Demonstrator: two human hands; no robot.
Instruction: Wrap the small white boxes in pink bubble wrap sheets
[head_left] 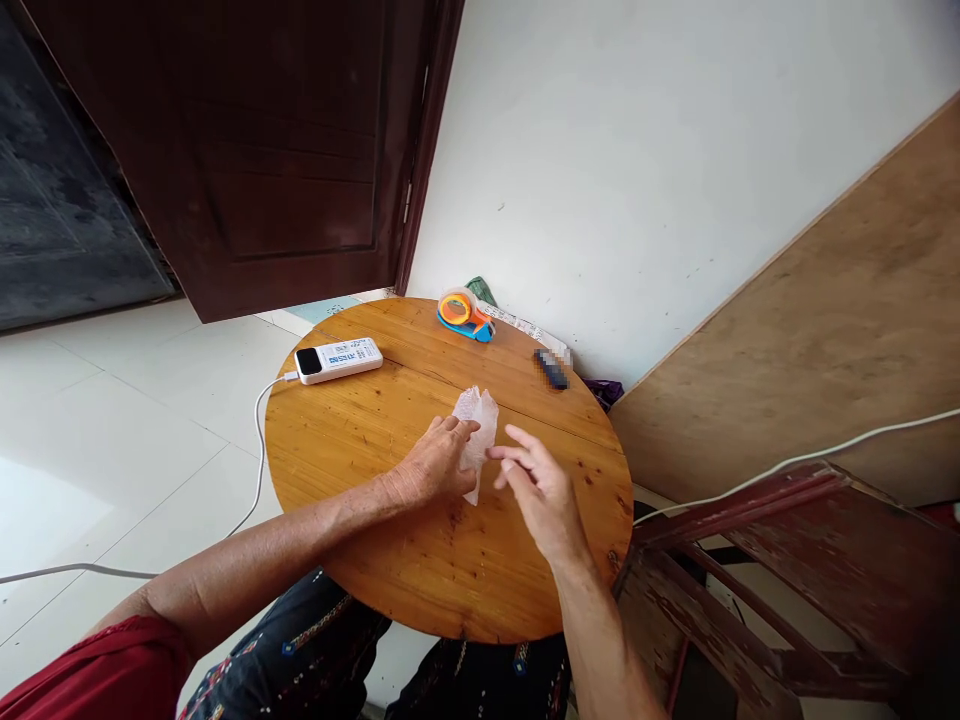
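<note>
A small piece of clear, whitish bubble wrap (pixel 484 430), folded or layered, lies near the middle of the round wooden table (pixel 345 430). Over its left side rests my left hand (pixel 439 460), fingers bent and pressing it against the tabletop. My right hand (pixel 540 490) hovers just right of the wrap, fingers spread and holding nothing I can see. One of its fingertips is close to the wrap's right edge; whether they touch I cannot tell.
An orange and blue tape dispenser (pixel 465 313) stands at the table's far edge. At the left lies a white device (pixel 339 360) with a cable plugged in. A dark, pixelated object (pixel 551 369) is at the right rear. A reddish wooden chair (pixel 810 560) stands at the right.
</note>
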